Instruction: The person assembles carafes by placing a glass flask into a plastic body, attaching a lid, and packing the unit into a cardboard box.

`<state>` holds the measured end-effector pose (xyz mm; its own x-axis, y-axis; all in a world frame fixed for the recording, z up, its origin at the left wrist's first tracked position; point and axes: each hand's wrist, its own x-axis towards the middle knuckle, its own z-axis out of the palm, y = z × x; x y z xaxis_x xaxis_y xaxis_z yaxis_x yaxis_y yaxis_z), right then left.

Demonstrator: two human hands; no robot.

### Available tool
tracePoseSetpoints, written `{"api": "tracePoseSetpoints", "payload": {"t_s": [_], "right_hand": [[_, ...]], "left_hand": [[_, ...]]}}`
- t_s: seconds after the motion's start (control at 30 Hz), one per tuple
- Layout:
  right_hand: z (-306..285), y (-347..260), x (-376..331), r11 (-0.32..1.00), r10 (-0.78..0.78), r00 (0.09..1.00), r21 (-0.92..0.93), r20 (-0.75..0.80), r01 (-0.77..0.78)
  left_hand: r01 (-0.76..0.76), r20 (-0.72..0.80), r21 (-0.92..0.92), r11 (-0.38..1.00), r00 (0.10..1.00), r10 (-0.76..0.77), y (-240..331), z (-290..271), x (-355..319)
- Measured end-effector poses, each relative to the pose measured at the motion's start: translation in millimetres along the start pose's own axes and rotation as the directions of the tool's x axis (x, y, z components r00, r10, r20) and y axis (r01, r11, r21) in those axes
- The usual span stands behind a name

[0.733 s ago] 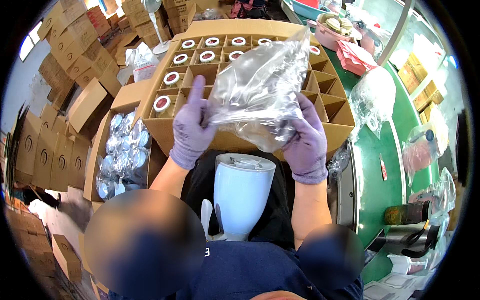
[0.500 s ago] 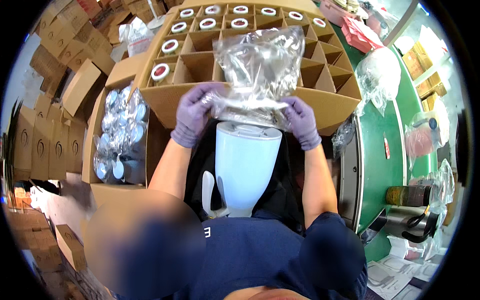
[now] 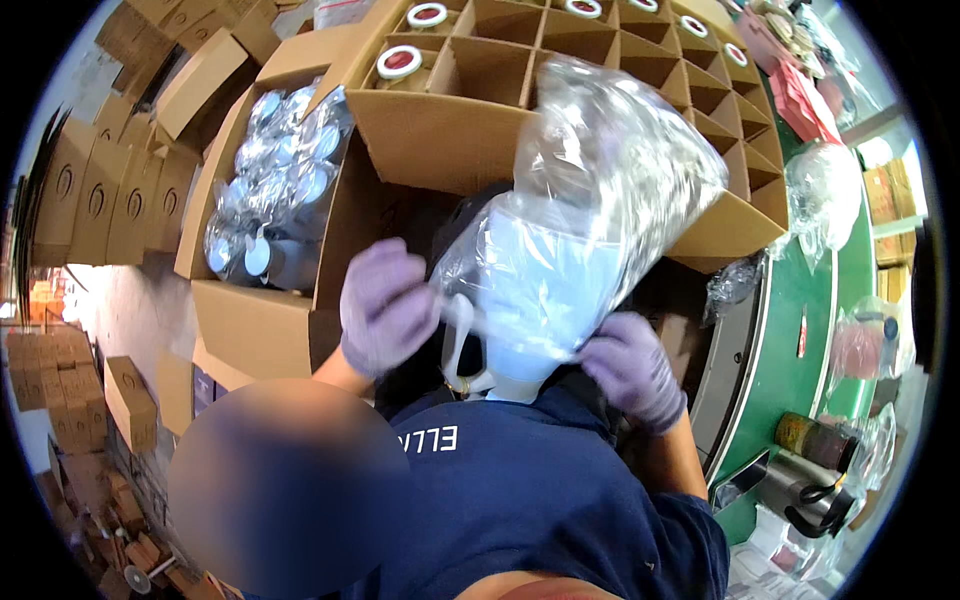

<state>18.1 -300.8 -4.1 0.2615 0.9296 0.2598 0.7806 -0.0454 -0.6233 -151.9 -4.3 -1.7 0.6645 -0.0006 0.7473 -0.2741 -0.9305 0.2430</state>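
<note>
A light blue pitcher (image 3: 515,378) with a white handle (image 3: 455,345) stands in front of my body, its narrow end toward me. A clear plastic bag (image 3: 610,140) covers most of it, and the bag's far part spreads loosely toward the large carton. My left hand (image 3: 388,308), in a purple glove and slightly blurred, has its curled fingers on the bag's edge beside the handle. On the other side, my gloved right hand (image 3: 632,368) pinches the bag's edge close against the pitcher.
Ahead stands a large divided carton (image 3: 450,135) with several white-rimmed lids in its cells. At left, an open carton (image 3: 255,325) holds bagged light blue pitchers (image 3: 285,180). A green table (image 3: 795,345) on the right carries a steel jug (image 3: 800,490) and a dark jar (image 3: 815,440).
Both hands have come toward my body, drawing the bag down over the pitcher. Earlier they held its mouth stretched beyond the pitcher's far end. The view has shifted too.
</note>
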Motion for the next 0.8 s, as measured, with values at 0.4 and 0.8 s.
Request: {"api": "tracePoseSetpoints", "payload": {"t_s": [0.4, 0.8], "right_hand": [[43.9, -82.4, 111.4, 0.772, -0.352, 0.805, -0.338, 0.478, 0.538], [-219.2, 42.6, -59.0, 0.821, 0.550, 0.114, 0.510, -0.827, -0.258]], "left_hand": [[0.886, 0.442, 0.009, 0.464, 0.413, -0.796, -103.7, -77.2, -130.1], [0.761, -0.241, 0.497, 0.417, 0.582, -0.776, -343.8, -31.3, -185.3]]}}
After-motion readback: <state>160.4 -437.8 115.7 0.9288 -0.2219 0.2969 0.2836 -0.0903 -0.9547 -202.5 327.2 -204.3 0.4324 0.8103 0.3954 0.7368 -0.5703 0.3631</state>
